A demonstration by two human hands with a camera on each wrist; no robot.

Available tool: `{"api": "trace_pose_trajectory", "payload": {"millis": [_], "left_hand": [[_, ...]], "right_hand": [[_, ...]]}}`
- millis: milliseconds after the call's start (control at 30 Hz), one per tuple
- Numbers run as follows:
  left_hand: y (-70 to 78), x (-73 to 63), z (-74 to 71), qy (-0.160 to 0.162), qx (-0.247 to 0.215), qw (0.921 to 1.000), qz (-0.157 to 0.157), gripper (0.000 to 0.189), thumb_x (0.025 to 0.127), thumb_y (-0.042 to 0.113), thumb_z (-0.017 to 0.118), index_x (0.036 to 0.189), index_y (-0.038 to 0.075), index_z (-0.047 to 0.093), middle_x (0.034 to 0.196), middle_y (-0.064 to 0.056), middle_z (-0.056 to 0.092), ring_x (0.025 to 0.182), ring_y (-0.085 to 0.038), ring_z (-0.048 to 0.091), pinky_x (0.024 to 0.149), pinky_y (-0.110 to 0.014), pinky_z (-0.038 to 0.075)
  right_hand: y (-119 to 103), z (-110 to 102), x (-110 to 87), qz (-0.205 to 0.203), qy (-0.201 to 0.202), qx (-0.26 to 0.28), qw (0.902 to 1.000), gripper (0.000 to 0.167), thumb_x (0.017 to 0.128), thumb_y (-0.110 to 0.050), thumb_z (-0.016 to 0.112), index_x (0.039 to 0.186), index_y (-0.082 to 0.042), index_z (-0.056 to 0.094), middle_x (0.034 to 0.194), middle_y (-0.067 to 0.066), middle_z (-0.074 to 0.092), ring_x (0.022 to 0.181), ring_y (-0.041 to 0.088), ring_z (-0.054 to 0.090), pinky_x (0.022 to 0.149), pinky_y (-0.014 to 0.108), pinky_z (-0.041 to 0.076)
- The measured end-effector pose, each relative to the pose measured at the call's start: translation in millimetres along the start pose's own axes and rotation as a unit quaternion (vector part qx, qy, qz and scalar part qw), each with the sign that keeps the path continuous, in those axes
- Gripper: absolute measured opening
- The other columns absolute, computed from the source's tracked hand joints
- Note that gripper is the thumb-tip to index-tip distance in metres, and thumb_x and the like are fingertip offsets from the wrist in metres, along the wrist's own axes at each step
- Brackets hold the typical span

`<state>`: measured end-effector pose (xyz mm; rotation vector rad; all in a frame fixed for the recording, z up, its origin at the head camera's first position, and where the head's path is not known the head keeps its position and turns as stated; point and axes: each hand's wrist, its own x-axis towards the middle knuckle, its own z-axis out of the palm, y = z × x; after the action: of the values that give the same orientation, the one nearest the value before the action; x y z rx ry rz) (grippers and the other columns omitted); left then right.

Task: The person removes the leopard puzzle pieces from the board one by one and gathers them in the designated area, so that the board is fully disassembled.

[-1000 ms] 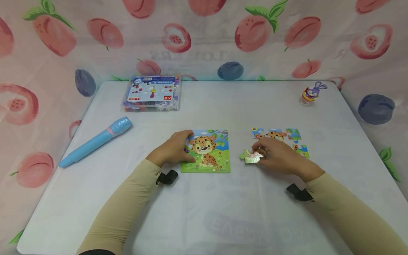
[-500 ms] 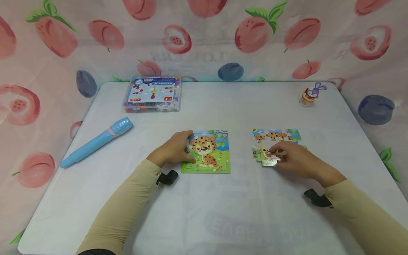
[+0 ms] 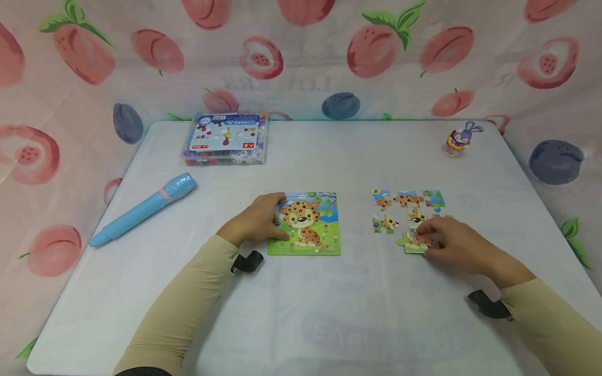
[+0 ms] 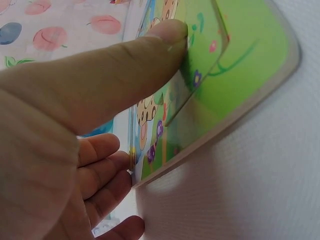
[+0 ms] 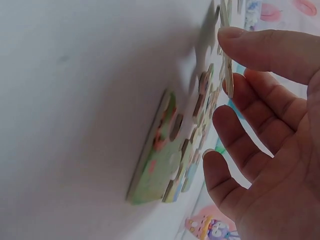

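My left hand [image 3: 256,218] rests at the left edge of a square leopard puzzle board [image 3: 320,230]. In the left wrist view its straight thumb [image 4: 125,70] lies on the board's face, while the other fingers [image 4: 112,190] are beside the edge. At the right, my right hand [image 3: 461,245] pinches a leopard puzzle piece [image 3: 414,244] by its side, between thumb and fingertips. Other puzzle pieces lie on the table, among them a top-left corner piece [image 3: 381,199], a left-side piece [image 3: 385,223] and a middle piece [image 3: 416,216]. Fingers partly hide one piece farther right.
A clear plastic box of beads [image 3: 224,138] stands at the back left of the white table [image 3: 301,308]. A long blue wrapped object [image 3: 143,210] lies on the left. Toward the back right is a small purple rabbit figurine [image 3: 461,140].
My right hand has moved right and toward me with the puzzle piece, which now shows its printed face without glare. More of the laid pieces show. My left hand stays on the board.
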<state>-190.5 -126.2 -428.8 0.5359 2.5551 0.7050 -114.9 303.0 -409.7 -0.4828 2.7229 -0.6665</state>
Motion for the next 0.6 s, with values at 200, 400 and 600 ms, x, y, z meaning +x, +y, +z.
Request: {"api": "trace_pose_trajectory", "payload": {"millis": [200,400,600], "left_hand": [[-0.6,-0.4,0.3,0.0,0.0,1.0,0.003,0.101,0.078,0.032,0.088,0.154,-0.001,0.029,0.157,-0.019,0.033,0.146,-0.035,0.025,0.119,-0.045,0.022],[-0.3,-0.4,-1.4,0.003,-0.008,1.0,0.005,0.101,0.078,0.031,0.088,0.153,-0.002,0.03,0.156,-0.02,0.033,0.145,-0.036,0.026,0.119,-0.045,0.023],[0.7,-1.8,-1.7,-0.001,-0.011,0.9999,0.007,0.1,0.078,0.03,0.088,0.153,-0.002,0.03,0.155,-0.02,0.035,0.145,-0.036,0.026,0.119,-0.046,0.023]], "right_hand": [[3.7,1.0,-4.6,-0.001,0.006,0.005,1.0,0.035,0.085,-0.01,0.077,0.117,-0.004,0.065,0.117,0.01,0.065,0.11,0.034,0.057,0.091,0.054,0.046],[5.6,2.0,-7.6,0.007,0.007,-0.002,1.0,0.04,0.084,-0.008,0.077,0.121,-0.002,0.065,0.121,0.014,0.064,0.114,0.038,0.055,0.095,0.058,0.043],[7.5,4.6,-9.5,0.009,0.006,-0.012,0.9999,0.04,0.082,-0.007,0.079,0.12,-0.001,0.066,0.122,0.017,0.064,0.118,0.042,0.053,0.098,0.062,0.041]]}}
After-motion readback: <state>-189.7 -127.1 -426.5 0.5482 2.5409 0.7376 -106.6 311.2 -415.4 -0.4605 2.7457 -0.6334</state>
